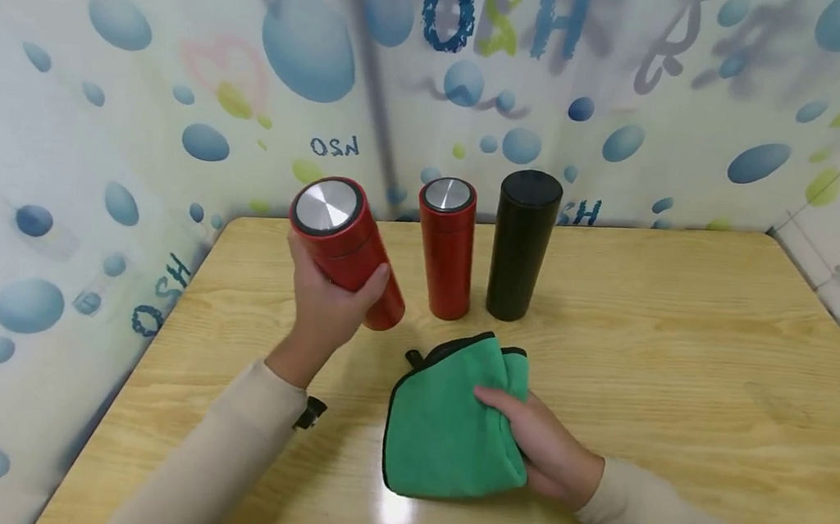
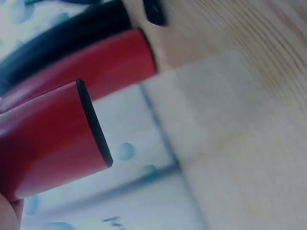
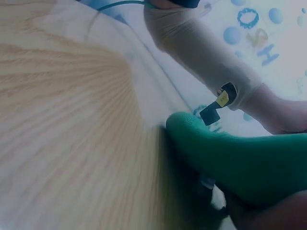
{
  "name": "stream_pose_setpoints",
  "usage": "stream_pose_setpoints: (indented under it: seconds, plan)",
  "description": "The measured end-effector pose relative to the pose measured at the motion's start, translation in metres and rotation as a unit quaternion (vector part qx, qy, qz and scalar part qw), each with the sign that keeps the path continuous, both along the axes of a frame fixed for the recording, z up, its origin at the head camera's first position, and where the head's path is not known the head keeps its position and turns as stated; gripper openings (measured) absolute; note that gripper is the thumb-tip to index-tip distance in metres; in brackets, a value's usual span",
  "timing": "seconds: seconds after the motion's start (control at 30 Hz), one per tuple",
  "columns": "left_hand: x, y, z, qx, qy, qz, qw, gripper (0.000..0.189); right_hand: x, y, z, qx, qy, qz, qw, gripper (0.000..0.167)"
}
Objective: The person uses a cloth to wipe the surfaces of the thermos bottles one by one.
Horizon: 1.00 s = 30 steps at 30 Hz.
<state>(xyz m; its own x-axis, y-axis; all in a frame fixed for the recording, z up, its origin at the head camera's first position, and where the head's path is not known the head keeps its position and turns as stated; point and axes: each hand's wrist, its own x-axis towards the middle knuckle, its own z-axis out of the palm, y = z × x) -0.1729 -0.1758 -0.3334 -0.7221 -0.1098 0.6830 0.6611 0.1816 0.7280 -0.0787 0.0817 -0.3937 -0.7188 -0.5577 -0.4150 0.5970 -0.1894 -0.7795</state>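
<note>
My left hand (image 1: 331, 300) grips a red thermos (image 1: 364, 266) with a silver-topped lid, tilted and lifted above the table; its dark-rimmed base shows in the left wrist view (image 2: 53, 139). In my right hand (image 1: 549, 445) is a folded green cloth (image 1: 444, 428) with black edging, the thumb lying on top and the other fingers beneath. The cloth (image 3: 249, 163) also spans the right wrist view. A second red thermos (image 1: 448, 256) and a black thermos (image 1: 523, 249) stand upright side by side, beyond the cloth.
The wooden table (image 1: 679, 356) reaches back to a patterned curtain (image 1: 461, 117) with blue bubbles and lettering. A matching side wall (image 1: 42, 265) runs along the left edge. Black straps or devices (image 1: 310, 412) sit at both wrists.
</note>
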Motion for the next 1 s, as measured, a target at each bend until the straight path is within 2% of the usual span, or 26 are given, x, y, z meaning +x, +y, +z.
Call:
stream_pose_setpoints:
  seconds: [0.2, 0.37, 0.47, 0.53, 0.6, 0.7, 0.77, 0.83, 0.9, 1.0]
  plan:
    - [-0.034, -0.017, -0.014, -0.03, -0.083, 0.033, 0.9956, 0.078, -0.002, 0.015, -0.009, 0.024, 0.021, -0.003, 0.9995, 0.064]
    - [-0.05, -0.021, -0.023, -0.055, -0.107, 0.036, 0.9921, 0.083, -0.001, 0.035, -0.005, 0.061, 0.037, -0.053, 0.996, 0.074]
    - [-0.057, -0.021, -0.025, -0.067, -0.11, 0.038, 0.991, 0.084, -0.002, 0.046, -0.001, 0.097, 0.081, -0.072, 0.9894, 0.073]
    - [-0.062, -0.02, -0.026, -0.072, -0.12, 0.042, 0.9893, 0.086, -0.006, 0.052, 0.003, 0.145, 0.134, -0.068, 0.9779, 0.069]
    - [-0.063, -0.017, -0.024, -0.078, -0.13, 0.045, 0.9874, 0.086, -0.01, 0.057, 0.006, 0.204, 0.206, -0.056, 0.9555, 0.066]
    - [-0.066, -0.015, -0.027, -0.087, -0.141, 0.044, 0.9851, 0.087, -0.018, 0.063, 0.009, 0.272, 0.316, -0.033, 0.9082, 0.062]
    - [-0.066, -0.015, -0.029, -0.094, -0.139, 0.045, 0.9848, 0.087, -0.022, 0.062, 0.011, 0.301, 0.371, -0.023, 0.8784, 0.061]
    - [-0.069, -0.018, -0.034, -0.097, -0.138, 0.047, 0.9845, 0.087, -0.027, 0.061, 0.012, 0.326, 0.409, -0.01, 0.8523, 0.062]
    - [-0.069, -0.018, -0.036, -0.097, -0.141, 0.049, 0.9841, 0.088, -0.032, 0.059, 0.014, 0.355, 0.428, 0.003, 0.8316, 0.062]
    - [-0.07, -0.019, -0.038, -0.091, -0.145, 0.043, 0.9843, 0.087, -0.038, 0.057, 0.015, 0.408, 0.465, 0.017, 0.7854, 0.063]
